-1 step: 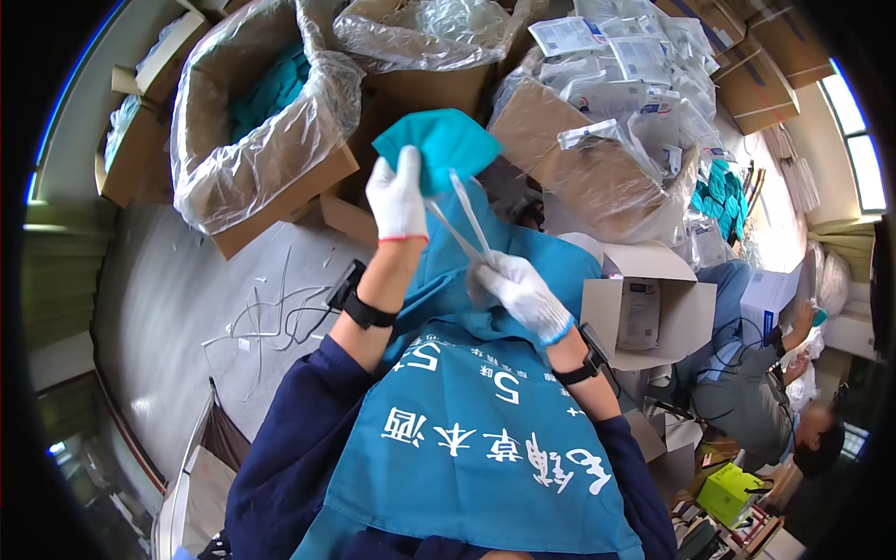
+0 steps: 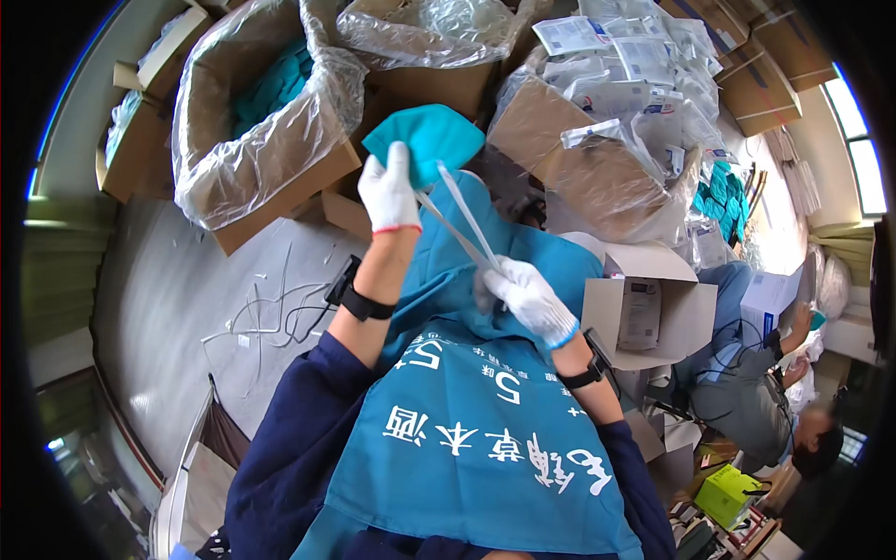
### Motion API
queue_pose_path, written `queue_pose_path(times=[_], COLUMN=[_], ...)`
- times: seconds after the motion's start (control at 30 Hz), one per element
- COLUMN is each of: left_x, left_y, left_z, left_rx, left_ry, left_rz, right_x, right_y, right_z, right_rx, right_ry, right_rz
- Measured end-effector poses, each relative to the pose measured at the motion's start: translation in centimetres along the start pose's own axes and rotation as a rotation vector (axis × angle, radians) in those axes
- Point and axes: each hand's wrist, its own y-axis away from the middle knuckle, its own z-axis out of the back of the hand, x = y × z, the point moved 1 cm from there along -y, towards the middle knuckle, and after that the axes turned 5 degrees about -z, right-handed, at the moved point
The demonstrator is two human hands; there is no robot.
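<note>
My left hand (image 2: 389, 189), in a white knitted glove, grips a teal face mask (image 2: 431, 133) by its lower left part, thumb laid over the front. Two white straps (image 2: 464, 217) run from the mask down to my right hand (image 2: 530, 297), also gloved in white. Its fingers are closed around the far end of the straps, pulling them taut above my lap. Below both hands spreads my teal apron (image 2: 448, 411) with white printing.
A plastic-lined carton (image 2: 271, 140) of teal masks stands far left. Packaged white pouches (image 2: 635, 84) heap up far right, near loose masks (image 2: 721, 203). An open white box (image 2: 649, 308) is beside my right hand; a seated person (image 2: 747, 401) works beyond it. Cables (image 2: 266, 322) lie on the floor.
My left hand and the mask have shifted slightly left and away from me. My right hand has moved a little to the right, so the straps stretch longer.
</note>
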Motion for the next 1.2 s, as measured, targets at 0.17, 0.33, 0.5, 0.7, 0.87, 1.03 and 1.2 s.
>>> queue_pose_path(times=[0.17,0.33,0.5,0.7,0.87,1.03,1.2], left_x=[5.2,12.3,8.8,1.0,3.3,7.7,8.9], left_y=[-2.9,-2.8,-1.7,3.8,8.7,7.4,7.3], left_z=[5.2,8.9,9.1,4.0,0.5,2.4,2.6], left_rx=[-0.210,-0.142,-0.042,0.512,1.216,1.115,1.036], left_ry=[-0.173,-0.430,-0.727,-0.804,-0.941,-0.990,-0.827], left_rz=[-0.026,0.202,0.333,-0.505,-0.332,-0.016,0.208], right_x=[-2.0,-3.6,-2.9,-1.2,-6.9,-4.0,-5.4], right_y=[2.5,-0.1,-2.3,-2.2,-3.2,-1.4,-1.5], right_z=[1.0,1.2,0.2,0.6,4.0,3.3,3.6], right_rx=[-0.024,-0.073,-0.056,-0.109,-0.244,-0.179,-0.055], right_ry=[-0.110,-0.287,-0.497,-0.124,0.422,0.191,-0.300], right_rz=[-0.114,-0.150,-0.035,-0.193,-0.107,-0.245,-0.156])
